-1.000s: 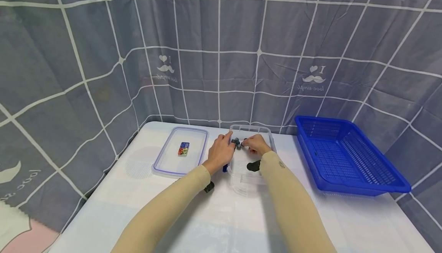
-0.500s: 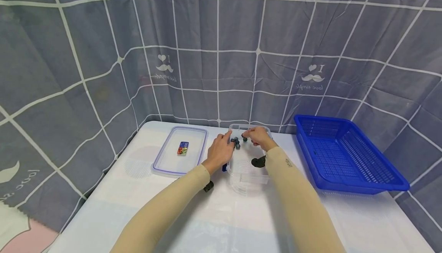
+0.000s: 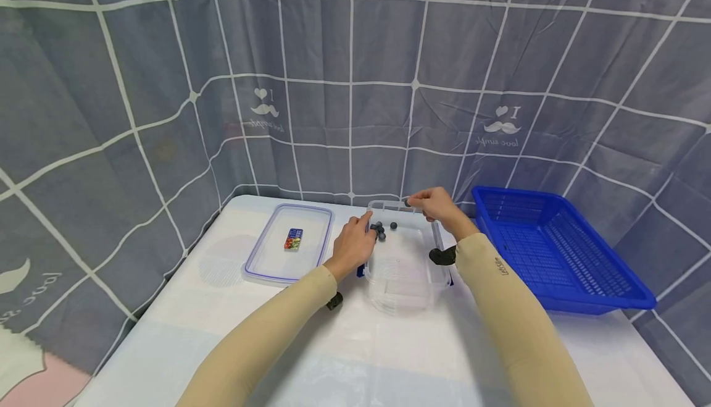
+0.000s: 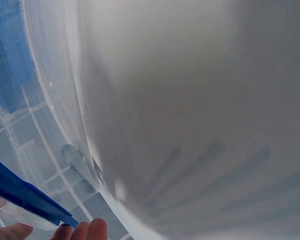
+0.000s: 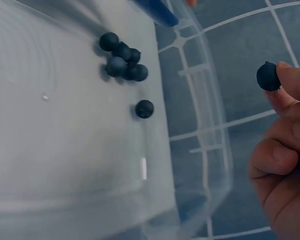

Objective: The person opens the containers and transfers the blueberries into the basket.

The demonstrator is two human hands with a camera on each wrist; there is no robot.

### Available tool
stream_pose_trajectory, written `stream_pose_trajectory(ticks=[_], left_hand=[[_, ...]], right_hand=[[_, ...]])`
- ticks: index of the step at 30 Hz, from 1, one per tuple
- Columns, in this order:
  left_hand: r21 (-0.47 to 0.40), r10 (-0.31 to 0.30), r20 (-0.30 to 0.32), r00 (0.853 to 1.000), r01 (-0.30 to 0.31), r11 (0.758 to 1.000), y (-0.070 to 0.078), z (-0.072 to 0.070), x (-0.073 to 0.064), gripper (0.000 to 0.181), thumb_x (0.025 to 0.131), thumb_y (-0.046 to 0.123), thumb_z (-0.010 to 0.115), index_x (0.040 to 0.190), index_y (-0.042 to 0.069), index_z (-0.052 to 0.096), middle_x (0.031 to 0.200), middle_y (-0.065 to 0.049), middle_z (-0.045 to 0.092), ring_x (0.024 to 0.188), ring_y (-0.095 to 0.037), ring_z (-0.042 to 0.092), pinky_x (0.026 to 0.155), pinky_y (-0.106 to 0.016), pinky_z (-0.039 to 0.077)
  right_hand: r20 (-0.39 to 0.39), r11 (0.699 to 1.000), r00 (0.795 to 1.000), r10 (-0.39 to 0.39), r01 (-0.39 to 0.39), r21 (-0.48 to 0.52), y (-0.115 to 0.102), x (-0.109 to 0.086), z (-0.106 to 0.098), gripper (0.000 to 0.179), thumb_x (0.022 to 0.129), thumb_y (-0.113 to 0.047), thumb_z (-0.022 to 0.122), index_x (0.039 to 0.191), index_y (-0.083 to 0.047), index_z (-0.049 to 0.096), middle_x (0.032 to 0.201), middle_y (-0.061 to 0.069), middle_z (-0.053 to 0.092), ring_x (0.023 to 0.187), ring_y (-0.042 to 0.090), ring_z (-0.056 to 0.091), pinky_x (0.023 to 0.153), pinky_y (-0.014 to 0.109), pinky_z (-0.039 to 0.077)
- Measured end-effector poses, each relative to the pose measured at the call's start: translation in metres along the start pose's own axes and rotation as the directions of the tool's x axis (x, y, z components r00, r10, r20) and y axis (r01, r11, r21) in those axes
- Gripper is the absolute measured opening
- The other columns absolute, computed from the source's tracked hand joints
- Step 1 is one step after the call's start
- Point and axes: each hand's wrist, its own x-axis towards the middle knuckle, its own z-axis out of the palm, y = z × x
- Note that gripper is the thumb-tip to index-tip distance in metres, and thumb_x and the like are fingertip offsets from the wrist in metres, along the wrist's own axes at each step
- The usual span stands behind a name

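Note:
A clear plastic box (image 3: 405, 259) stands on the table, with several blueberries (image 5: 116, 66) clustered near its far left corner. A single blueberry (image 5: 144, 109) lies apart from them on the box floor. My left hand (image 3: 354, 243) grips the left wall of the box; in the left wrist view its fingertips show beside a blue latch (image 4: 25, 192). Thumb and index finger of my right hand (image 3: 439, 204) pinch one blueberry (image 5: 268, 76) near the far right rim, higher than the box floor.
Left of the box lies a clear lid (image 3: 266, 259) with a blue-edged seal and a small fruit-printed label (image 3: 293, 239). A blue plastic basket (image 3: 572, 302) stands at the right. Behind the table hangs a grey checked curtain (image 3: 383, 110).
My right hand has lifted a blueberry from inside the box and moved right and away toward the far rim. My left hand keeps its place on the box.

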Motion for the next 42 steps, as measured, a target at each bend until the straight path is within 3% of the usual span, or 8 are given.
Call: stream_pose_trajectory(ticks=[8, 18, 25, 33, 35, 38, 40, 42], left_hand=[[0.004, 0.007, -0.008, 1.000, -0.007, 1.000, 0.001, 0.001, 0.001, 0.054, 0.105, 0.034, 0.039, 0.157, 0.023, 0.038, 0.142, -0.014, 0.052, 0.127, -0.033, 0.054, 0.097, -0.055, 0.049], [0.008, 0.008, 0.005, 1.000, -0.009, 1.000, 0.002, 0.001, 0.001, 0.053, 0.105, 0.033, 0.039, 0.158, 0.024, 0.036, 0.143, -0.014, 0.051, 0.128, -0.033, 0.053, 0.098, -0.054, 0.049], [0.006, 0.012, 0.013, 1.000, -0.012, 1.000, 0.004, 0.001, 0.003, 0.054, 0.106, 0.034, 0.039, 0.158, 0.025, 0.035, 0.143, -0.014, 0.051, 0.128, -0.032, 0.053, 0.098, -0.054, 0.049], [0.012, 0.011, 0.000, 1.000, -0.011, 1.000, 0.003, 0.001, 0.003, 0.053, 0.105, 0.033, 0.039, 0.158, 0.024, 0.037, 0.141, -0.014, 0.052, 0.126, -0.032, 0.055, 0.096, -0.053, 0.049], [0.011, 0.011, 0.001, 1.000, -0.011, 1.000, 0.003, 0.001, 0.002, 0.053, 0.105, 0.033, 0.039, 0.158, 0.024, 0.037, 0.141, -0.014, 0.052, 0.125, -0.032, 0.055, 0.097, -0.053, 0.049], [0.004, 0.018, 0.004, 1.000, -0.018, 1.000, 0.003, 0.000, 0.002, 0.054, 0.105, 0.034, 0.039, 0.158, 0.023, 0.036, 0.142, -0.015, 0.052, 0.126, -0.033, 0.054, 0.097, -0.054, 0.049], [0.009, 0.012, 0.007, 1.000, -0.012, 1.000, 0.002, -0.001, 0.001, 0.054, 0.105, 0.034, 0.039, 0.158, 0.024, 0.035, 0.142, -0.015, 0.051, 0.126, -0.032, 0.054, 0.098, -0.054, 0.049], [0.008, 0.003, 0.005, 1.000, -0.003, 1.000, 0.001, -0.002, 0.000, 0.054, 0.105, 0.034, 0.040, 0.158, 0.023, 0.036, 0.142, -0.015, 0.052, 0.127, -0.032, 0.054, 0.098, -0.054, 0.049]], right_hand=[[-0.006, 0.999, 1.000, -0.018, 0.018, -0.026, 0.001, -0.017, -0.039, 0.040, 0.102, -0.027, 0.060, 0.132, 0.000, 0.064, 0.052, -0.008, 0.029, 0.047, 0.011, 0.025, 0.052, 0.028, 0.032], [-0.070, 0.998, 0.998, -0.004, -0.001, -0.064, 0.029, -0.039, -0.099, 0.046, 0.103, -0.028, 0.057, 0.135, 0.006, 0.059, 0.055, -0.009, 0.027, 0.047, 0.009, 0.024, 0.055, 0.028, 0.033], [-0.106, 0.994, 0.993, 0.052, -0.062, -0.089, 0.048, -0.059, -0.133, 0.056, 0.104, -0.033, 0.055, 0.142, 0.008, 0.050, 0.058, -0.010, 0.026, 0.050, 0.010, 0.027, 0.058, 0.028, 0.035], [-0.147, 0.985, 0.981, 0.130, -0.145, -0.090, 0.076, -0.067, -0.159, 0.061, 0.104, -0.036, 0.054, 0.144, 0.009, 0.048, 0.054, -0.011, 0.028, 0.048, 0.008, 0.028, 0.054, 0.028, 0.034], [-0.167, 0.983, 0.977, 0.133, -0.151, -0.100, 0.083, -0.069, -0.164, 0.057, 0.103, -0.035, 0.055, 0.138, 0.009, 0.053, 0.053, -0.011, 0.030, 0.048, 0.007, 0.029, 0.052, 0.028, 0.034], [-0.192, 0.979, 0.969, 0.154, -0.177, -0.105, 0.093, -0.071, -0.170, 0.032, 0.102, -0.034, 0.058, 0.098, -0.004, 0.070, 0.051, -0.011, 0.032, 0.047, 0.008, 0.031, 0.051, 0.029, 0.034], [-0.186, 0.974, 0.965, 0.185, -0.205, -0.092, 0.100, -0.072, -0.172, 0.036, 0.102, -0.033, 0.058, 0.070, -0.016, 0.060, 0.051, -0.011, 0.033, 0.047, 0.008, 0.033, 0.052, 0.030, 0.035], [-0.161, 0.969, 0.961, 0.223, -0.237, -0.073, 0.105, -0.073, -0.173, 0.048, 0.101, -0.031, 0.058, 0.057, -0.022, 0.043, 0.051, -0.010, 0.033, 0.048, 0.009, 0.035, 0.052, 0.030, 0.035]])
